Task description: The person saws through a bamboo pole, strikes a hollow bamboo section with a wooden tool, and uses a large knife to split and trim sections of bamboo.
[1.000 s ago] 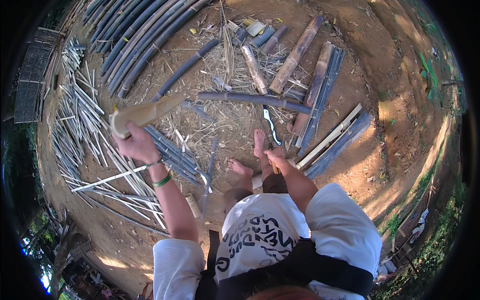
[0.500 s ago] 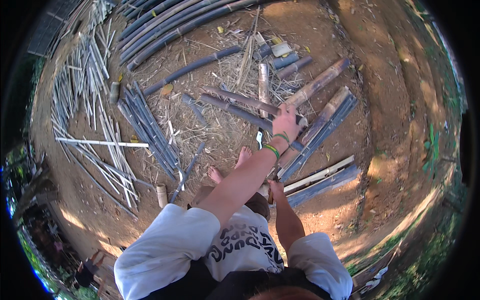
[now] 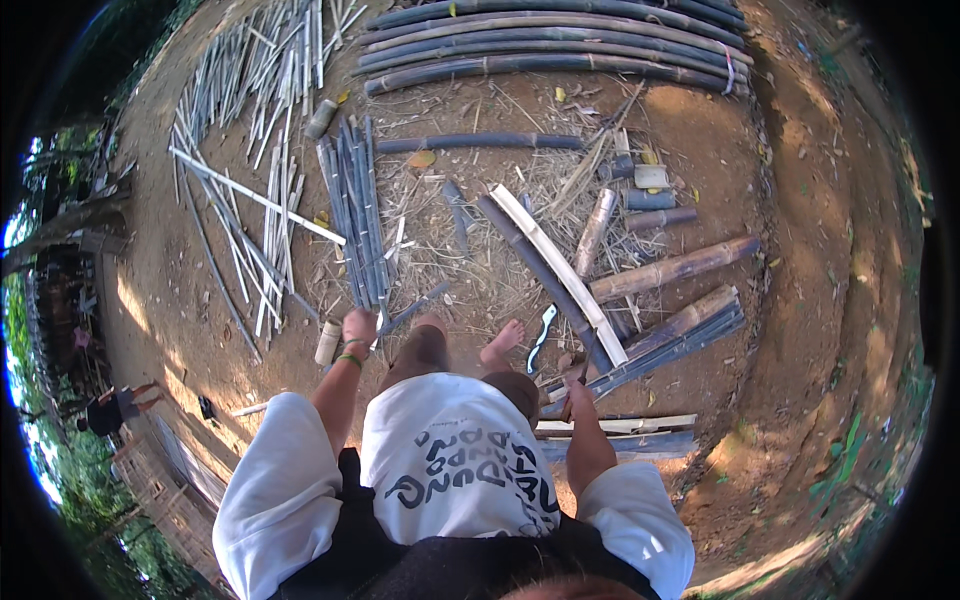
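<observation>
My left hand [image 3: 359, 326] is at the near end of a bundle of dark split bamboo [image 3: 355, 215], beside a short upright bamboo section [image 3: 327, 342]. Its fingers are too small and blended to read. My right hand [image 3: 576, 374] is closed around a narrow dark tool [image 3: 567, 405], whose kind I cannot make out. Just beyond that hand, a split bamboo length [image 3: 560, 275] lies with its pale inner face up, alongside a dark bamboo piece [image 3: 535, 265]. A white, curved, flat object [image 3: 541, 338] lies on the soil by my right foot.
Long dark bamboo poles [image 3: 550, 65] lie across the far side. Thin bamboo strips [image 3: 250, 75] are heaped at far left. Thick bamboo pieces [image 3: 680, 268] lie at right, with more split bamboo [image 3: 640, 443] near my right arm. A person [image 3: 112, 410] is at far left.
My left hand has left the bamboo at the right and swung over to the left bundle. The split bamboo now shows its pale inside. The view has turned left; my right hand stays low.
</observation>
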The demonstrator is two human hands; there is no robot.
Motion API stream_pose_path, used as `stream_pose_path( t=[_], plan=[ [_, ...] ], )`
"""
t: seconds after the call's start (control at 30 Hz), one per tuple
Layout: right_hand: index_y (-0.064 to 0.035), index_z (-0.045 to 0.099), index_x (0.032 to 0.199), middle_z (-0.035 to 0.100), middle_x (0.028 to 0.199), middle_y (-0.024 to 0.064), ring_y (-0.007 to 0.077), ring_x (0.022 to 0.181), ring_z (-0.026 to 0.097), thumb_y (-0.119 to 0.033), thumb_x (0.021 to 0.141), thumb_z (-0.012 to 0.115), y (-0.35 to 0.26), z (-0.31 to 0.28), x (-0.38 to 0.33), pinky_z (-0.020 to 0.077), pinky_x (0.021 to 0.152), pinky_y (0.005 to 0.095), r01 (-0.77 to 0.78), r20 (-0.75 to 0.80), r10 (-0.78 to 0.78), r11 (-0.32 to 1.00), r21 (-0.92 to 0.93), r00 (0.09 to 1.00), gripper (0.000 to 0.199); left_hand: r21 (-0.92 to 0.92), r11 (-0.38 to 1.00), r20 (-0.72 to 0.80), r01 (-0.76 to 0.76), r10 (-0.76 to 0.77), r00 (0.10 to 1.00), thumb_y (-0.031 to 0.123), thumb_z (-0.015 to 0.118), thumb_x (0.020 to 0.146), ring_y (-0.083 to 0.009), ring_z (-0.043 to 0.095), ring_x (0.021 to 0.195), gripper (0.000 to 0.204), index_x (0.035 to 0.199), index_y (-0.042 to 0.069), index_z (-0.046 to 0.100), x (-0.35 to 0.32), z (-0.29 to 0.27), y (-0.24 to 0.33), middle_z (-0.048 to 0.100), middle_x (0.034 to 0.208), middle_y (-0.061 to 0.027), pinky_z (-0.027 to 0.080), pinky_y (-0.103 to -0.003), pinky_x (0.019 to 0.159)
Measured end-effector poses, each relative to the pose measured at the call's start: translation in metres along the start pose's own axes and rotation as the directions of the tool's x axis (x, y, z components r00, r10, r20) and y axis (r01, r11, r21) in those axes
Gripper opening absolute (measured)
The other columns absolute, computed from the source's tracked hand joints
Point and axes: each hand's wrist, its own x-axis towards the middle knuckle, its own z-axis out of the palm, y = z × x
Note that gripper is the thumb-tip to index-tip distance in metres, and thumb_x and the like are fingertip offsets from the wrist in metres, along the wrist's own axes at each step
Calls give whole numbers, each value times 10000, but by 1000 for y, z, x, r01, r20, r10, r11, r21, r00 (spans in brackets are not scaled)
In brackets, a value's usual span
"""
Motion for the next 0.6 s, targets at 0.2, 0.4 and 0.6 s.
stream_pose_path(
  t=[0.2,0.4,0.6],
  plan=[
    [-32,607,708,546,569,81,231,456,556,-288,891,685,-95,38,-6,446,441,402,180,7,-183,955,-234,983,324,-511,536,202,672,-685,700,466,697,888,-382,727,947,462,981,20,768,-127,31,-68,743,959,-236,557,-469,835],
    [-29,640,710,614,604,87,222,507,598,-288,846,693,-168,120,-31,481,516,389,272,135,-244,924,-269,960,298,-478,369,597,797,-529,603,496,730,850,-335,746,959,487,1045,52,779,-206,124,-82,770,973,-189,571,-450,854],
    [-50,604,767,580,629,67,209,494,573,-191,868,678,-210,211,-59,499,466,371,234,165,-208,960,-156,964,189,-435,567,618,700,-378,690,550,690,845,-338,731,1019,547,1117,82,773,-125,144,-96,762,1068,-176,565,-442,895]
  ],
)
